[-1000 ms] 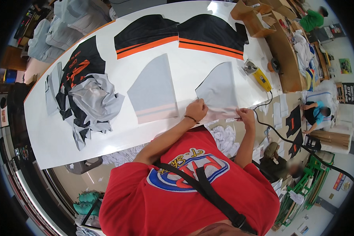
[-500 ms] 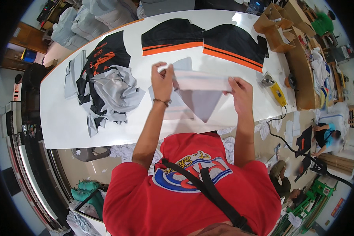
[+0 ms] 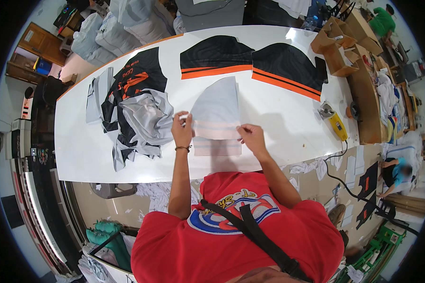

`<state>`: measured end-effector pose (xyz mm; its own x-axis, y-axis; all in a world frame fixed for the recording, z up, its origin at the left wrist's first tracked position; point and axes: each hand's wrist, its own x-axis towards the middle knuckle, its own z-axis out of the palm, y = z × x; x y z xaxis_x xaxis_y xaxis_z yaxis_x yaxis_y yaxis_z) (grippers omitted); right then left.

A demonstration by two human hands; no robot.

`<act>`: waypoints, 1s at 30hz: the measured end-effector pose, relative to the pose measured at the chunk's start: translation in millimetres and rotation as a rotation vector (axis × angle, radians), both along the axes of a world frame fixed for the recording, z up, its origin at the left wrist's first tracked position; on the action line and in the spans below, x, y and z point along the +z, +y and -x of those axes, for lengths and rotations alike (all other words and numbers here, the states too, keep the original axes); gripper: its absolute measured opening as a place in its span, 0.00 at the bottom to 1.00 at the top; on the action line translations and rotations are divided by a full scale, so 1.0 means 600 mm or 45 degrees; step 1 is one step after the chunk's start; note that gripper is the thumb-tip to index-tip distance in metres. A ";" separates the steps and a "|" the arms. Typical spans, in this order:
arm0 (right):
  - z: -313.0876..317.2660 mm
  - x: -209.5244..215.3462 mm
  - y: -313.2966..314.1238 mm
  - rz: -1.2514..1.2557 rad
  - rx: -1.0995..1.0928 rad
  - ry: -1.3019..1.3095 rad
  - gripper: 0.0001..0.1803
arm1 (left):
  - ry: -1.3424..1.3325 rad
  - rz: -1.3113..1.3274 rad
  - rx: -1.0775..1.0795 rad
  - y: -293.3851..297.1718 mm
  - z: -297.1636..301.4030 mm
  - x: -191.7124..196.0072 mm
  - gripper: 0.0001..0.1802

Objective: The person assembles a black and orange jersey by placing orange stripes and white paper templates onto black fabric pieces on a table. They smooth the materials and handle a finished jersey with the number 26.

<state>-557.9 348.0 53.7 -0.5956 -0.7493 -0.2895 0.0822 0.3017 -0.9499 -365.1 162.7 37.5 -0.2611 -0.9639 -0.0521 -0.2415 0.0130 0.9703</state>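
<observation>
In front of me is a pale grey sleeve-shaped fabric piece [image 3: 217, 106] with a faint pinkish striped band along its near edge. My left hand [image 3: 182, 129] pinches the band's left corner, and my right hand [image 3: 251, 137] pinches its right corner. Beneath it, a second fabric piece [image 3: 217, 149] with a similar pinkish band shows at the near side; the rest is covered. Two black sleeve panels [image 3: 216, 55] with orange bands lie flat beyond my hands. To the left is a crumpled heap of grey and black fabric [image 3: 147, 115], with orange print on a black part.
On the white table's [image 3: 288, 146] right side lies a yellow corded power tool [image 3: 336, 125]. A phone [image 3: 320, 70] and open cardboard boxes [image 3: 337, 49] are at the far right. Folded grey fabric [image 3: 98, 94] lies at the far left. Another person [image 3: 397, 172] is low at right.
Both hands have lowered the pale fabric piece from the air and moved it left, over the other piece. It now lies with its point away from me, and my hands are closer together.
</observation>
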 end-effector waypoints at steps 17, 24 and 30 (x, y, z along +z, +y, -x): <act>-0.033 -0.077 0.052 -0.635 0.355 0.656 0.17 | -0.396 -0.134 -0.309 0.048 -0.078 -0.088 0.12; -0.005 -0.071 0.028 -0.672 0.331 0.508 0.20 | -0.540 -0.053 -0.388 0.058 -0.090 -0.074 0.15; 0.029 -0.081 -0.017 -0.661 0.256 0.607 0.16 | -0.783 0.018 -0.341 0.051 -0.094 -0.063 0.16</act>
